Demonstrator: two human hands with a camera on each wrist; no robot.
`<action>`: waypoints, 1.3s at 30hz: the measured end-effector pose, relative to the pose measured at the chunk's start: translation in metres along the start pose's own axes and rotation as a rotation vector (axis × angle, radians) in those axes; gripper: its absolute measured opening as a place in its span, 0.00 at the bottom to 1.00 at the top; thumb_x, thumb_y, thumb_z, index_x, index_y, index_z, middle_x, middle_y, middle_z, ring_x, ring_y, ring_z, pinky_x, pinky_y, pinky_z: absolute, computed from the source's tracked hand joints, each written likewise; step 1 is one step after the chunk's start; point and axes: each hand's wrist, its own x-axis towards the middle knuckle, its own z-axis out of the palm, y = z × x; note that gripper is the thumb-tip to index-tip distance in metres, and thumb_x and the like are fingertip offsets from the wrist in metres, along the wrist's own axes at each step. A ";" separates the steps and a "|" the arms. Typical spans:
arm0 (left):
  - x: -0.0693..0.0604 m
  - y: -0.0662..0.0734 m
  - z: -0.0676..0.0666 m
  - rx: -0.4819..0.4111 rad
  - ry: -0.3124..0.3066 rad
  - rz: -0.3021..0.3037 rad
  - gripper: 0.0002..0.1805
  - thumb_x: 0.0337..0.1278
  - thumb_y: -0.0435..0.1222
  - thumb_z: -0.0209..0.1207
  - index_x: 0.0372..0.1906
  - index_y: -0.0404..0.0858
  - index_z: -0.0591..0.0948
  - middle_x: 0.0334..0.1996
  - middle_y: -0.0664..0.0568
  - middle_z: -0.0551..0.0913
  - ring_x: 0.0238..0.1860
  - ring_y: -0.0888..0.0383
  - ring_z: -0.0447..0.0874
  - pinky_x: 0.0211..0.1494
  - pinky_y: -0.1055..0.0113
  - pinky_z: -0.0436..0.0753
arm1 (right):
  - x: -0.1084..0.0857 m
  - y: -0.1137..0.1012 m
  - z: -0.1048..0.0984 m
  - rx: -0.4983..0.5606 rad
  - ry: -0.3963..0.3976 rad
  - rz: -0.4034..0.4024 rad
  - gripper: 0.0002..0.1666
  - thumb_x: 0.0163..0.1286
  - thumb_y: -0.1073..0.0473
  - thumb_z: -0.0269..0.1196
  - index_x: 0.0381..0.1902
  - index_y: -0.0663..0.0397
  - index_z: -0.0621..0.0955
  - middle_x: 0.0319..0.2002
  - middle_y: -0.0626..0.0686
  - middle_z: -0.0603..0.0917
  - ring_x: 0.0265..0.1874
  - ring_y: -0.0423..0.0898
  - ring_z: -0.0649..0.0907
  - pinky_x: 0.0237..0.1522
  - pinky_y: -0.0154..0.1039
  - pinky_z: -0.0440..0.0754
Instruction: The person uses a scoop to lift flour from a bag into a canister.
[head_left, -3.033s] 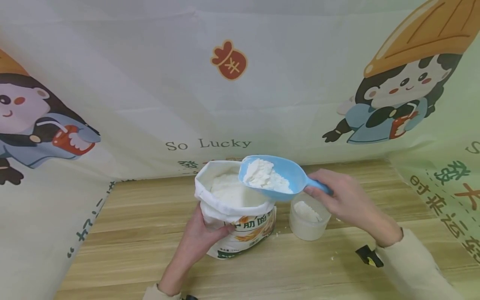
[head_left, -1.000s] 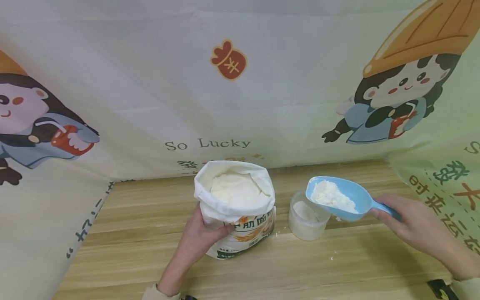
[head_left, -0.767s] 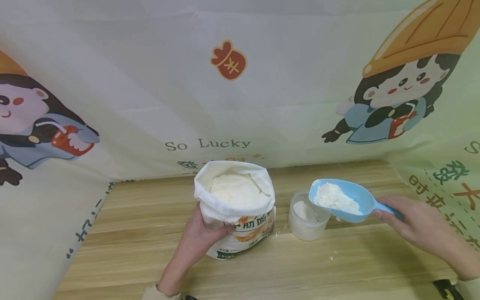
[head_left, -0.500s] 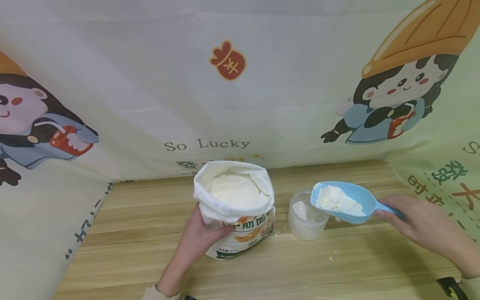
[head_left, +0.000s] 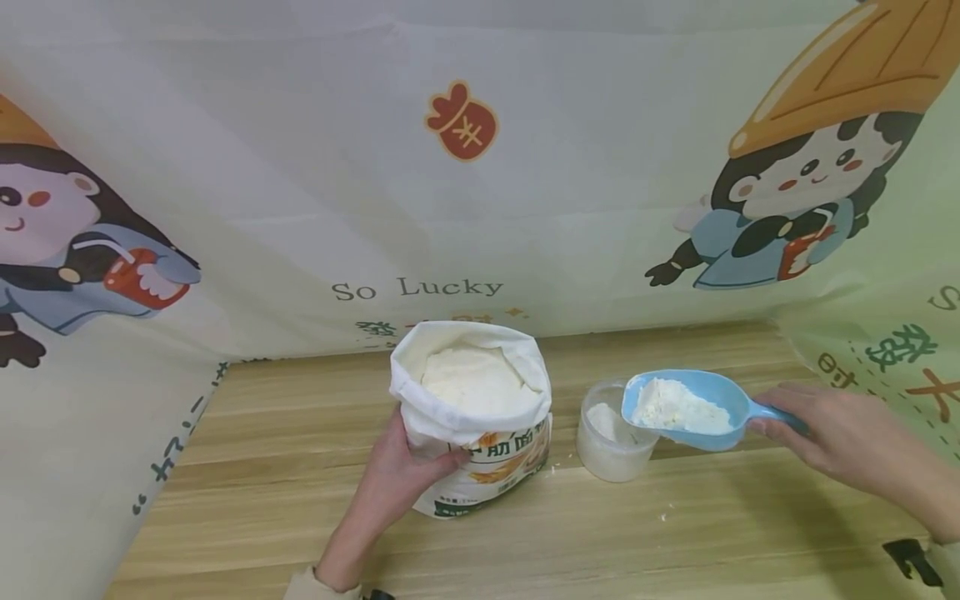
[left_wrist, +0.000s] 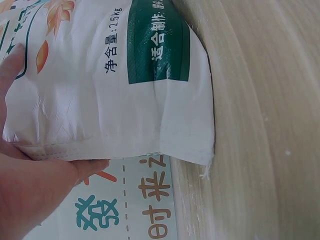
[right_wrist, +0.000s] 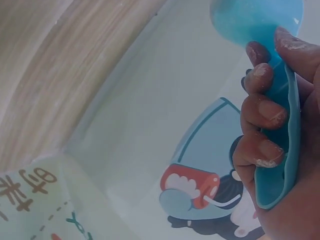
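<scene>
My left hand [head_left: 411, 467] holds the side of a white flour bag [head_left: 471, 467], thumb across its printed front. The bag stands upright with its top rolled down, and flour [head_left: 474, 382] shows inside. In the left wrist view the bag's lower corner [left_wrist: 187, 125] meets the table. My right hand [head_left: 828, 437] grips the handle of a light blue scoop [head_left: 738, 408], its fingers curled round it in the right wrist view. White flour lies in the scoop. The scoop's front lip hangs over the right rim of a clear round tub [head_left: 615, 458], which has some flour in it.
A wood-grain table [head_left: 270, 467] lies under everything, with specks of flour near the tub. Behind it and at both sides hangs a printed cloth [head_left: 570, 183] with cartoon figures.
Three seconds ago the loaded scoop was above the bag's mouth; my right hand has carried it right to the tub and lowered it slightly. My left hand and the bag have stayed put.
</scene>
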 end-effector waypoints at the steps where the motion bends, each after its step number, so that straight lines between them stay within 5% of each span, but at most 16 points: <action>1: 0.000 0.000 0.000 0.000 -0.001 0.000 0.48 0.44 0.37 0.80 0.72 0.42 0.67 0.61 0.47 0.80 0.64 0.46 0.77 0.67 0.41 0.74 | 0.001 0.000 -0.001 -0.006 -0.006 -0.004 0.17 0.66 0.49 0.73 0.45 0.55 0.88 0.42 0.56 0.89 0.41 0.58 0.87 0.34 0.56 0.86; 12: 0.000 -0.001 0.000 0.011 0.007 -0.011 0.50 0.44 0.37 0.81 0.73 0.42 0.66 0.62 0.46 0.80 0.65 0.45 0.76 0.68 0.41 0.73 | 0.010 -0.003 -0.013 -0.061 -0.062 -0.027 0.15 0.66 0.50 0.73 0.43 0.54 0.87 0.38 0.49 0.88 0.33 0.51 0.87 0.30 0.52 0.85; 24: 0.000 -0.001 0.000 0.018 0.007 -0.004 0.50 0.44 0.37 0.81 0.73 0.41 0.66 0.62 0.45 0.79 0.64 0.44 0.76 0.68 0.41 0.74 | 0.022 -0.009 -0.025 -0.105 -0.135 -0.009 0.18 0.67 0.50 0.72 0.46 0.58 0.87 0.41 0.55 0.88 0.34 0.53 0.88 0.29 0.52 0.85; 39: 0.000 -0.002 0.001 0.008 0.010 0.006 0.50 0.43 0.37 0.81 0.73 0.41 0.66 0.61 0.45 0.80 0.63 0.45 0.77 0.67 0.42 0.74 | 0.029 -0.016 -0.037 -0.116 -0.109 -0.067 0.16 0.66 0.52 0.73 0.46 0.56 0.88 0.31 0.44 0.84 0.23 0.40 0.78 0.22 0.44 0.80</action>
